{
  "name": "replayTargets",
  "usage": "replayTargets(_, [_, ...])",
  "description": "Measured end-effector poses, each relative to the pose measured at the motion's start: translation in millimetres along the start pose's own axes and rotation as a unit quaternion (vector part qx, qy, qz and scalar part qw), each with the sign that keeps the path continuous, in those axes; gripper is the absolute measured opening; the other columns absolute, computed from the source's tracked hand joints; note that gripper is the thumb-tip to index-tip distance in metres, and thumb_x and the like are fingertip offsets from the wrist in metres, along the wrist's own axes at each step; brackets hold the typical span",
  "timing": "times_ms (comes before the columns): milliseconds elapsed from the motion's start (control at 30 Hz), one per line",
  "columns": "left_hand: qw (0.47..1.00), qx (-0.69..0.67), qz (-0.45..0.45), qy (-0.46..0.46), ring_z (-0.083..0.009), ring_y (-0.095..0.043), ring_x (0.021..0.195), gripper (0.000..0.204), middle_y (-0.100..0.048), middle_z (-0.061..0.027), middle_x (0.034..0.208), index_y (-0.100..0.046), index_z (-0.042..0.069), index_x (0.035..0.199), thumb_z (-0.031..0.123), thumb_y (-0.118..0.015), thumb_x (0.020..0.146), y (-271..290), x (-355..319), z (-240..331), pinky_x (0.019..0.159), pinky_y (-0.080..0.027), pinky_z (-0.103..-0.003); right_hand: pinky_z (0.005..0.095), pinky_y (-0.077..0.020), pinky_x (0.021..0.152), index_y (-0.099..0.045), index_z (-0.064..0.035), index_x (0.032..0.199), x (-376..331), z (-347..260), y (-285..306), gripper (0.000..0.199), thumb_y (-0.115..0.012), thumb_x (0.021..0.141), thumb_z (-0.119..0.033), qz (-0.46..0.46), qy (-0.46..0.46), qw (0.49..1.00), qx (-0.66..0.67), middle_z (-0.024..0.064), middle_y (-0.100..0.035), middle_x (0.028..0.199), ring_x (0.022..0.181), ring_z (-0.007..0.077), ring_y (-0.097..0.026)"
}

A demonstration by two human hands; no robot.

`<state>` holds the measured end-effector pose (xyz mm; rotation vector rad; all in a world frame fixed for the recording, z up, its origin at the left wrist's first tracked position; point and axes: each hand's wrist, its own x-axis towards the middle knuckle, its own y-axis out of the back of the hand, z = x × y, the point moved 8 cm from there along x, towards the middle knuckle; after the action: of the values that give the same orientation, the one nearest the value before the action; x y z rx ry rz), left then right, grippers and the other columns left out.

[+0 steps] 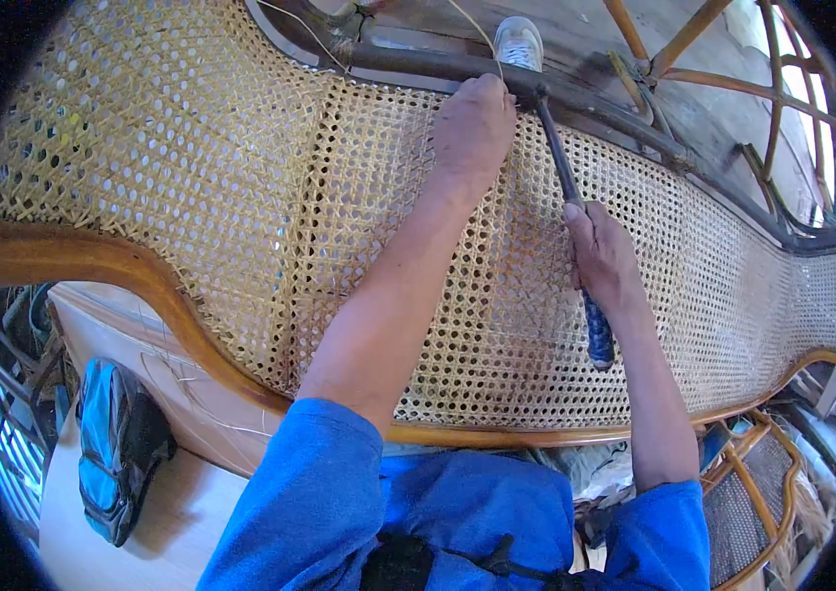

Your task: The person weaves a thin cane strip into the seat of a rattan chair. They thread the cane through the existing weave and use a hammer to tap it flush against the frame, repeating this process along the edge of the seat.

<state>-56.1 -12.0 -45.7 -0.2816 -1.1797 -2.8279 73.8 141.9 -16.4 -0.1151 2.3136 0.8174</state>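
A long panel of woven cane (369,227) stretches across in front of me, set between a dark rail (615,123) on the far side and a curved brown wooden edge (536,433) on the near side. My left hand (475,128) is closed at the dark rail, and a thin cane strand (482,34) runs down to its fingertips. Whatever else those fingers pinch is hidden. In my right hand (603,251) is a hammer (558,153), gripped partway along its shaft above the dark blue handle end. The hammer's head rests at or just over the rail, right beside my left fingertips.
A white shoe (518,44) shows beyond the rail. Bent cane-furniture frames (723,84) stand at the far right, with another woven frame (753,492) at lower right. A blue and black backpack (113,448) lies at lower left, near loose strands (211,409).
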Motion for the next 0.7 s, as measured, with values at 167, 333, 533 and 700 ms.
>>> replayTargets(167, [1.000, 0.001, 0.017, -0.020, -0.0353, -0.061, 0.077, 0.016, -0.063, -0.0166, 0.080, -0.061, 0.002, 0.081, 0.019, -0.062, 0.082, 2, -1, -2, 0.068, -0.048, -0.045, 0.0357, -0.0444, 0.048, -0.051, 0.0004, 0.090, -2, -4, -2, 0.040, -0.044, 0.096, -0.039, 0.022, 0.044, 0.999, 0.001, 0.0118, -0.053, 0.060, 0.048, 0.0212, -0.054])
replayTargets(333, [1.000, -0.013, 0.005, -0.001, -0.0356, -0.061, 0.078, 0.016, -0.063, -0.0172, 0.080, -0.062, 0.003, 0.081, 0.018, -0.062, 0.082, 1, 0, -1, 0.069, -0.048, -0.045, 0.0373, -0.0458, 0.051, -0.053, 0.0013, 0.098, 2, -1, 5, 0.045, -0.040, 0.096, -0.042, 0.010, 0.008, 0.998, 0.057, 0.0142, -0.056, 0.062, 0.050, 0.0237, -0.056])
replayTargets(533, [1.000, -0.007, 0.013, -0.022, -0.0362, -0.060, 0.077, 0.016, -0.062, -0.0168, 0.079, -0.060, 0.003, 0.081, 0.019, -0.061, 0.082, -1, 1, -1, 0.069, -0.048, -0.045, 0.0446, -0.0479, 0.067, -0.055, -0.0022, 0.105, -4, 6, 5, 0.045, -0.040, 0.095, -0.044, -0.014, -0.011, 0.999, -0.033, 0.0239, -0.061, 0.077, 0.074, 0.0385, -0.062])
replayTargets(700, [1.000, -0.012, -0.008, -0.017, -0.0368, -0.060, 0.079, 0.018, -0.062, -0.0183, 0.082, -0.058, 0.002, 0.084, 0.020, -0.057, 0.085, 0, 0, -2, 0.072, -0.047, -0.046, 0.0439, -0.0478, 0.069, -0.055, -0.0043, 0.103, -38, 44, 43, 0.032, -0.049, 0.093, -0.034, 0.127, -0.048, 0.981, -0.136, 0.0211, -0.062, 0.084, 0.079, 0.0375, -0.062])
